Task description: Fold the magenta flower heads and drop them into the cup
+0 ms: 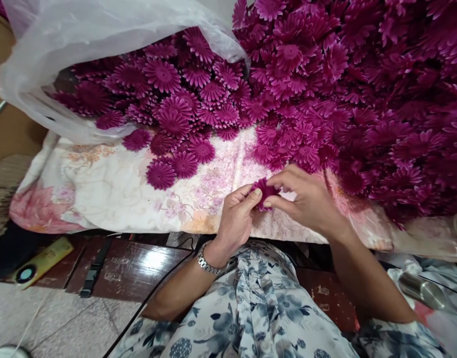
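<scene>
A magenta artificial flower head [264, 194] is held between my two hands, just above the near edge of the cloth. My left hand [238, 211], with a metal watch on its wrist, grips it from the left, thumb pressed on the petals. From the right, the thumb and fingers of my right hand [306, 199] pinch at the flower's other side. The fingers partly cover the flower, so its centre is hard to make out. Beyond my hands lie several loose flower heads [185, 164] on the cloth.
A translucent plastic bag [30, 74] full of magenta flower heads lies open at the left. A large pile of magenta flowers [385, 114] covers the right side. Floral cloth [112, 194] drapes the table. A metal cylinder [421, 290] is at lower right, a yellow object [49, 261] at lower left.
</scene>
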### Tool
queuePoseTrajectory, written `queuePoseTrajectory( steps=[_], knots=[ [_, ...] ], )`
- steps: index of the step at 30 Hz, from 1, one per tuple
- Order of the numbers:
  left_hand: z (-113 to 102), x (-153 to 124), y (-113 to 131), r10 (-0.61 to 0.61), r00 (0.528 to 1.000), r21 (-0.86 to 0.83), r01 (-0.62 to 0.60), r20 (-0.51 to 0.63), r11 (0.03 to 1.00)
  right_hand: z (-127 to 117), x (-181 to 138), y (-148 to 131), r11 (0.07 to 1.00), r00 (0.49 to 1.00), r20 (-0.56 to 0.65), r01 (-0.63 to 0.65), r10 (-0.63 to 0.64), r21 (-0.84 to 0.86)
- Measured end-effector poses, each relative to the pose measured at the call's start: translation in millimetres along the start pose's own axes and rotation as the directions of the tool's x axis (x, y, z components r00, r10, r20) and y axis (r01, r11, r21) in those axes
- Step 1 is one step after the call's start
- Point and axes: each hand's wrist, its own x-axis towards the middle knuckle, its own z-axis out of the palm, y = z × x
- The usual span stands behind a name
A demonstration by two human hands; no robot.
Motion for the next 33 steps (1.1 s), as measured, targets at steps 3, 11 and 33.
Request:
queuePoseTrajectory(
  steps=[3, 11, 33],
  knots=[
    [0, 0, -2, -0.008, 1.0, 0.006, 0.008, 0.021, 1.0, 23, -6, -11, 0.995, 0.999, 0.007, -0.035, 0.035, 0.098],
    [-3, 1, -6, 0.045, 0.998, 0.001, -0.045, 0.033, 0.999, -19, 9, 27, 0.972, 0.935, -0.344, -0.157, 0.089, -0.175],
    [-4, 1, -5, 0.015, 0.999, -0.047, -0.014, 0.035, 0.999, -46, 21, 47, 0.831, 0.866, -0.492, -0.337, 0.088, -0.443]
  ],
)
